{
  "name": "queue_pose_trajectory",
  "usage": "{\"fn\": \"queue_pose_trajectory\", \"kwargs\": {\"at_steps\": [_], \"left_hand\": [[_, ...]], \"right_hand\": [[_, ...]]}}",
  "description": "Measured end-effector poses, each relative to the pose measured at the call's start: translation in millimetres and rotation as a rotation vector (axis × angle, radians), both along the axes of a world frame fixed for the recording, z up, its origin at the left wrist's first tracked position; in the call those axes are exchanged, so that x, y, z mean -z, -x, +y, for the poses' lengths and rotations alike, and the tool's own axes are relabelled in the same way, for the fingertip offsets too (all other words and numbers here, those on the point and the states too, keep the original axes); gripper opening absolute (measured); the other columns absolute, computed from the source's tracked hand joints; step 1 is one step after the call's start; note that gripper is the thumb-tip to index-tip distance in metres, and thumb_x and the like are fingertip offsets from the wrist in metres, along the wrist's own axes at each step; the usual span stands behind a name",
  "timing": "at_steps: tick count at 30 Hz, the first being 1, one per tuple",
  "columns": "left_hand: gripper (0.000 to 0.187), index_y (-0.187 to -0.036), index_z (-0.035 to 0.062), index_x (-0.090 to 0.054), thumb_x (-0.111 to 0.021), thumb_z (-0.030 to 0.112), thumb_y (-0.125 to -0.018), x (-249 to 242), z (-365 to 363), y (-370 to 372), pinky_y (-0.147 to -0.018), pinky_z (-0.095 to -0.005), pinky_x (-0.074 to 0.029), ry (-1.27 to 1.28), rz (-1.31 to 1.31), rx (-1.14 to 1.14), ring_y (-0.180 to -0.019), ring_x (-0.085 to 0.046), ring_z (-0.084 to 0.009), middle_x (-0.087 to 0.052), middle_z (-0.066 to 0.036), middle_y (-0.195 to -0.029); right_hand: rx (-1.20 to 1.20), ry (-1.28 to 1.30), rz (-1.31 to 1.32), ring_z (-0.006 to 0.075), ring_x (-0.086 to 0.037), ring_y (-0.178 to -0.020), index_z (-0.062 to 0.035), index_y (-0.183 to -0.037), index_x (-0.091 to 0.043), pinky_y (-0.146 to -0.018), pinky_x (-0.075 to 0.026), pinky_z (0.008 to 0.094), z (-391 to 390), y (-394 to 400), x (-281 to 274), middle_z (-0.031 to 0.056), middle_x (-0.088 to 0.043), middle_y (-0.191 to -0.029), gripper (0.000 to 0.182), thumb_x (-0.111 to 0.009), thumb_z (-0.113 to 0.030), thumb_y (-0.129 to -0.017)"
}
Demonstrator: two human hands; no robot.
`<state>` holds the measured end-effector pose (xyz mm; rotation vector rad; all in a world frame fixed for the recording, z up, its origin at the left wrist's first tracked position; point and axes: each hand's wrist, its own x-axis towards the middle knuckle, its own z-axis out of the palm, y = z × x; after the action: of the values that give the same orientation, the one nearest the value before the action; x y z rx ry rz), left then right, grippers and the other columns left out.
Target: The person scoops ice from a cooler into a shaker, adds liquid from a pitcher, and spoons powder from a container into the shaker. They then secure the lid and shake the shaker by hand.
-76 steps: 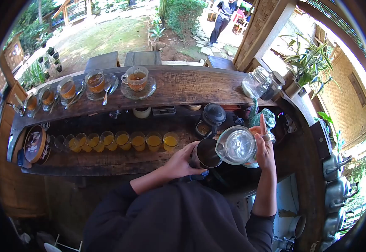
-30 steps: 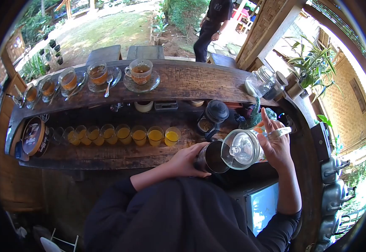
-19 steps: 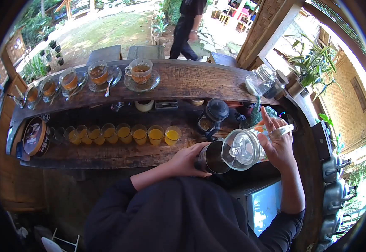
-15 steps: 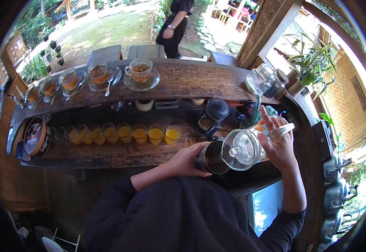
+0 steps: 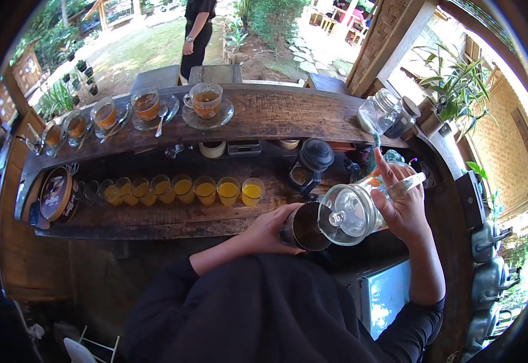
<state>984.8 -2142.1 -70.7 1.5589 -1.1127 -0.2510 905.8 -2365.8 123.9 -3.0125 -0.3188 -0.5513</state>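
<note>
My left hand [image 5: 268, 232] is wrapped round a dark metal pitcher [image 5: 310, 228], its wide mouth facing up toward me. With my right hand [image 5: 406, 202] I hold a clear glass jug [image 5: 356, 213] by its handle, index finger stretched out along it. The jug is tipped sideways, its rim touching or just over the pitcher's mouth; I cannot make out any liquid flowing. A knob-like glass shape [image 5: 338, 218] shows inside the jug's opening. Close beyond the pitcher stands a French press [image 5: 313, 163] with a dark lid.
A row of glasses with orange drink [image 5: 228, 191] lines the lower counter [image 5: 155, 222]. Cups of brown tea [image 5: 206, 100] on saucers and glass jars [image 5: 380, 112] stand on the upper ledge [image 5: 294, 112]. Kettles [image 5: 486, 278] hang at right. A person [image 5: 197, 36] stands outside.
The person outside has moved to the left. My view has shifted slightly. Both hands keep their grip, and the jug and pitcher stay in nearly the same position.
</note>
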Motion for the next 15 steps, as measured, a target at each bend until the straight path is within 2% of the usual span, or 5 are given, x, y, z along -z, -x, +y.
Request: {"fn": "queue_pose_trajectory", "kwargs": {"at_steps": [15], "left_hand": [[0.089,-0.131,0.0074,-0.035,-0.083,0.028,-0.059,-3.4,-1.5,8.3,-0.094,-0.0383,-0.043,-0.004,0.006,-0.028,-0.113,-0.053,-0.0311,-0.052,-0.016,-0.123]], "right_hand": [[-0.018,-0.018,-0.015,0.0289,-0.056,-0.093,-0.0140,-0.136,-0.042,-0.090,-0.036,0.0420,-4.3,3.0,0.5,0.0120,-0.060,-0.097,0.061,-0.046,-0.050,-0.087]]}}
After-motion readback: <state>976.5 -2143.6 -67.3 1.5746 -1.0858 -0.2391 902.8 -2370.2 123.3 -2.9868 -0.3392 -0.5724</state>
